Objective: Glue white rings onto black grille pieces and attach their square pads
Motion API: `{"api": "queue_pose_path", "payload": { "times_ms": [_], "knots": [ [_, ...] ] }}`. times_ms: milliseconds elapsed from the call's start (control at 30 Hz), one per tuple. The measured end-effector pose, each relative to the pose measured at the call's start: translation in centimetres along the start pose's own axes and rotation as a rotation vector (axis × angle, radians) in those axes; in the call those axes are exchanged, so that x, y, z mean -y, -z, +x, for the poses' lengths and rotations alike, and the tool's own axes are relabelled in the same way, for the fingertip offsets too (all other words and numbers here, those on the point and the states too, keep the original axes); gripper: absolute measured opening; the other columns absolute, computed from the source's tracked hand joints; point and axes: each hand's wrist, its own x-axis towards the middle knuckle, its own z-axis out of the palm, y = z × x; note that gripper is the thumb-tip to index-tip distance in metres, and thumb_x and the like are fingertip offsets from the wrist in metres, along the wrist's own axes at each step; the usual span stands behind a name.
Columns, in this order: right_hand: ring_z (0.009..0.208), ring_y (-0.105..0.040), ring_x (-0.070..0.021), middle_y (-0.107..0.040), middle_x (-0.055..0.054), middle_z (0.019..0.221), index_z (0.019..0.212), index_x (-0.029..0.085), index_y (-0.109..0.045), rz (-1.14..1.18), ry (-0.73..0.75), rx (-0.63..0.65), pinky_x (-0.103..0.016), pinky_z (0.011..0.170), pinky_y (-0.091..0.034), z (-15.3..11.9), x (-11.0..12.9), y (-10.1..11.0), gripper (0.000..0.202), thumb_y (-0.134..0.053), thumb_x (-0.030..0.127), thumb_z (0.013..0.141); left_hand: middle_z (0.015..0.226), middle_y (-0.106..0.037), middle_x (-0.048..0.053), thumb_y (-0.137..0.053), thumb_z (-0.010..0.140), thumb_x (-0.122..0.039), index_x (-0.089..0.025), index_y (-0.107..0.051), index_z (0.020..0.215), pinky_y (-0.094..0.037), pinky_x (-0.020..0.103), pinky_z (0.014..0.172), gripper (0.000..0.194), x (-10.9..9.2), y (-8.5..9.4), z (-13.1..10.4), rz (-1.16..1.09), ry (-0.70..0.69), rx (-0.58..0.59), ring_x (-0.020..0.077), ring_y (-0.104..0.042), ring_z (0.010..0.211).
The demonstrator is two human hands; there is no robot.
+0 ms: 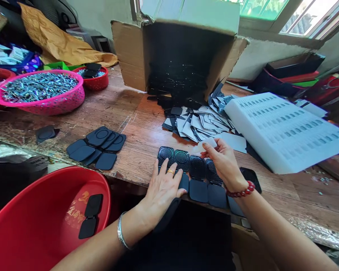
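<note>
A row of black hinged square cases (197,166) lies opened out along the table's front edge, with ridged, ringed halves at the back and smooth flat halves in front. Across the left end of this row rests my left hand (164,188), palm down, fingers spread and touching the cases. My right hand (226,162) is above the row's right part, thumb and fingers pinching a thin whitish sheet (203,146). Behind it spreads a loose pile of grey and black flat pieces (197,122). The right hand partly hides the cases beneath it.
A cardboard box (130,56) with a dark inside stands behind the pile. At right lies a white foam block (277,150) with rows of slots. Left are stacked black cases (83,152), a pink basket of metal parts (70,103) and a red tub (22,210) holding a black case.
</note>
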Motion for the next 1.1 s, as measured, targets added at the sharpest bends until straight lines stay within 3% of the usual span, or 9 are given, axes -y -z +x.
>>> {"api": "queue_pose_path", "payload": {
  "times_ms": [267, 433, 567, 833, 1100],
  "knots": [
    [0.054, -0.061, -0.0125, -0.063, 0.002, 0.07, 0.084, 0.021, -0.055, -0.119, 0.076, -0.026, -0.028, 0.05, -0.051, 1.5, -1.0, -1.7, 0.034, -0.074, 0.046, 0.072, 0.139, -0.06, 0.013, -0.063, 0.089, -0.052, -0.018, -0.063, 0.129, -0.026, 0.065, 0.114, 0.052, -0.1, 1.9, 0.7, -0.017, -0.038, 0.097, 0.0394, -0.04, 0.14],
    [0.055, -0.061, -0.0143, -0.061, 0.002, 0.069, 0.084, 0.021, -0.053, -0.167, 0.099, 0.019, -0.03, 0.051, -0.051, 1.6, -0.9, -2.0, 0.033, -0.071, 0.046, 0.073, 0.138, -0.061, 0.014, -0.065, 0.086, -0.055, -0.018, -0.062, 0.13, -0.026, 0.065, 0.114, 0.058, 0.0, 0.9, 0.5, -0.009, -0.034, 0.045, 0.0402, -0.041, 0.139],
    [0.056, -0.057, -0.0148, -0.059, 0.002, 0.068, 0.083, 0.022, -0.052, -0.332, 0.183, 0.031, -0.031, 0.052, -0.047, 1.3, -0.3, -1.7, 0.025, -0.067, 0.042, 0.078, 0.139, -0.061, 0.012, -0.065, 0.086, -0.056, -0.02, -0.061, 0.132, -0.022, 0.066, 0.116, 0.058, 0.0, -0.1, 0.2, 0.005, -0.032, -0.029, 0.0391, -0.039, 0.14],
    [0.054, -0.046, -0.0134, -0.053, 0.004, 0.06, 0.076, 0.024, -0.053, -0.527, 0.241, 0.102, -0.029, 0.052, -0.036, -1.1, 0.9, -0.4, 0.017, -0.063, 0.036, 0.082, 0.137, -0.062, 0.012, -0.067, 0.085, -0.056, -0.02, -0.062, 0.131, -0.026, 0.064, 0.115, 0.059, 0.0, 0.4, 0.4, 0.009, -0.037, -0.021, 0.0393, -0.042, 0.138],
    [0.055, -0.045, -0.0124, -0.052, 0.004, 0.064, 0.077, 0.024, -0.051, -0.403, 0.278, 0.162, -0.027, 0.052, -0.035, -1.5, 1.0, -3.8, 0.017, -0.063, 0.036, 0.082, 0.137, -0.062, 0.013, -0.066, 0.085, -0.058, -0.018, -0.064, 0.13, -0.028, 0.065, 0.115, 0.059, 0.2, 0.0, 0.4, 0.017, -0.045, -0.012, 0.0405, -0.042, 0.138]
  ]
}}
